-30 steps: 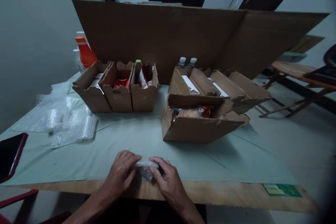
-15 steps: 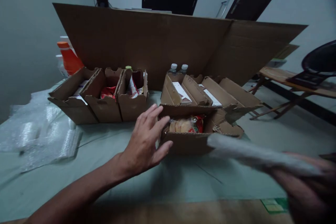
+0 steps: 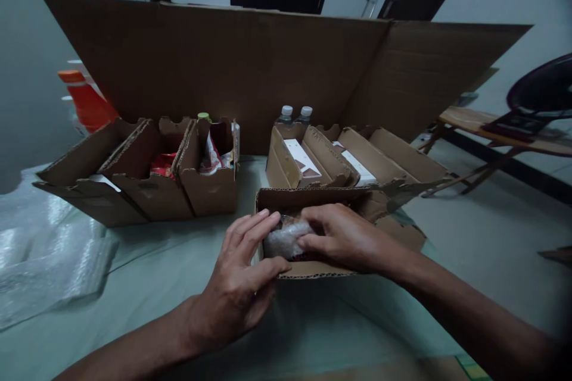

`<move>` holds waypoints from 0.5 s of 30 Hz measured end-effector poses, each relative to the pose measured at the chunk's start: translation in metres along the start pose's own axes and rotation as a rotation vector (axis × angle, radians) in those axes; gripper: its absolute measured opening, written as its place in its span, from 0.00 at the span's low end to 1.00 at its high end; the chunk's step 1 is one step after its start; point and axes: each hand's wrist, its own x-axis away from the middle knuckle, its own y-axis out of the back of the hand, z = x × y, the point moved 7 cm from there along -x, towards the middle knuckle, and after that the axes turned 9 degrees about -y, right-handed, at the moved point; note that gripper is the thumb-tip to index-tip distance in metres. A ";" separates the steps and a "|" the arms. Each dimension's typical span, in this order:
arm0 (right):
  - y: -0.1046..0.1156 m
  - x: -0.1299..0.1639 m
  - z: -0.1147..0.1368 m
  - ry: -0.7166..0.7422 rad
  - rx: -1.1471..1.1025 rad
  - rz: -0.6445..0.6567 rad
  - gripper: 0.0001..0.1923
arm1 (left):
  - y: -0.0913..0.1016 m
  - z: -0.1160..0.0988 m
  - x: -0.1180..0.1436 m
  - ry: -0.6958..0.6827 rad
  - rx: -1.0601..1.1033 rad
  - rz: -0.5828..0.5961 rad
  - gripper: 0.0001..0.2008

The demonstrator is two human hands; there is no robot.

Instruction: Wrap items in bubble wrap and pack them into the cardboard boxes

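One clear bubble-wrap bundle [image 3: 285, 241] sits inside the near, open-topped brown cardboard box [image 3: 324, 268] in the head view, its right end pinched by the right hand [image 3: 342, 235]; the left hand [image 3: 241, 274] spreads across the box's left end, its grip unclear. The bundle looks light, soft, slippery, probably best held round its middle.

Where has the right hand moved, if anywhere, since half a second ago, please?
Yes: the right hand moved left and forward, toward the white-capped clear plastic bottles.
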 end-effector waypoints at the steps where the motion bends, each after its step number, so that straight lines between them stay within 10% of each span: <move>1: -0.003 -0.003 0.003 0.015 0.053 0.029 0.06 | 0.000 0.000 0.000 0.002 -0.009 0.007 0.16; 9: 0.015 0.009 0.010 0.028 0.334 0.152 0.09 | -0.001 0.000 0.001 0.000 0.010 0.004 0.15; 15: 0.076 0.020 -0.037 -0.189 0.431 0.048 0.06 | -0.002 0.002 0.002 -0.011 0.021 0.010 0.18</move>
